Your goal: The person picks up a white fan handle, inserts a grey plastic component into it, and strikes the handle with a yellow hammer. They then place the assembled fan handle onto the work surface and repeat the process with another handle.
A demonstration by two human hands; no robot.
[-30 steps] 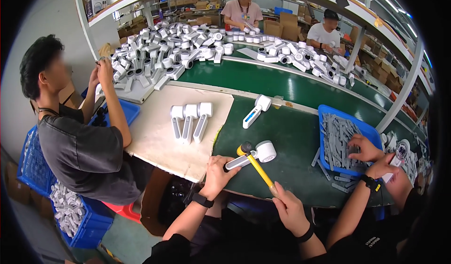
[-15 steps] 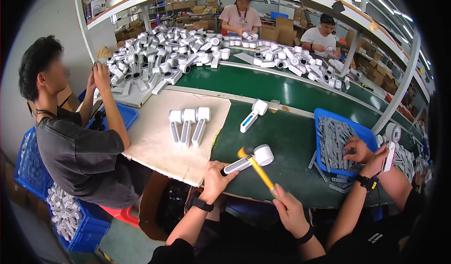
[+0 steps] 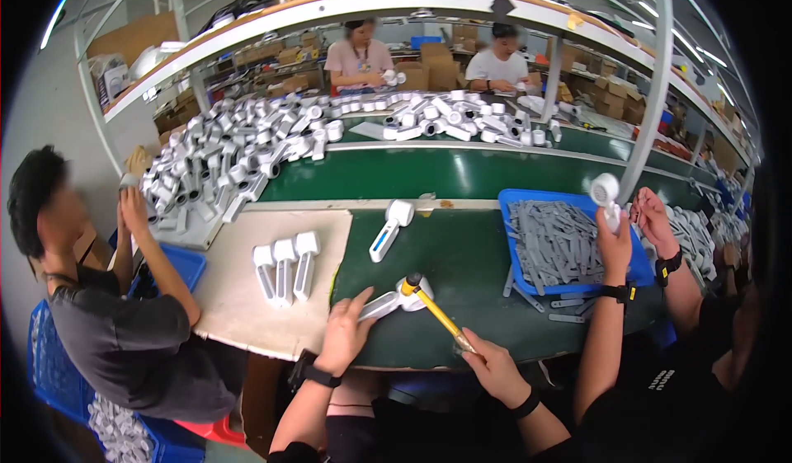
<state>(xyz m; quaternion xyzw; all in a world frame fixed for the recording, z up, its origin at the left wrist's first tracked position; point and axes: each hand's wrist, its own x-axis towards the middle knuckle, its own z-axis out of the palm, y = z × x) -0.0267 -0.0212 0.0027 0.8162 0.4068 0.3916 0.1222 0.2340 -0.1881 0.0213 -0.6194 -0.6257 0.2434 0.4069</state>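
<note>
A white handheld device with a round head and a grey strip along its handle (image 3: pixel 381 306) lies on the green mat. My left hand (image 3: pixel 345 335) grips the end of that handle at the mat's left side. In my right hand (image 3: pixel 497 371) is a small mallet (image 3: pixel 444 320) with a yellow handle and a yellow-and-black head. The mallet head is over the device where handle meets round head, partly hiding it; whether they touch I cannot tell. Beyond it lies another white device (image 3: pixel 391 230) with a blue strip in its handle.
Three white devices (image 3: pixel 285 269) lie together on the beige board (image 3: pixel 231 319) to the left. A blue tray (image 3: pixel 511 244) holds many grey strips, with loose ones beside it. A co-worker's hand (image 3: pixel 615 253) holds a device at the right. Piled devices (image 3: pixel 223 158) cover the far left.
The view has shifted, moving the scene leftward and the far tables lower. My mallet head has moved from the handle toward the device's round head. The right co-worker's hands have left the tray.
</note>
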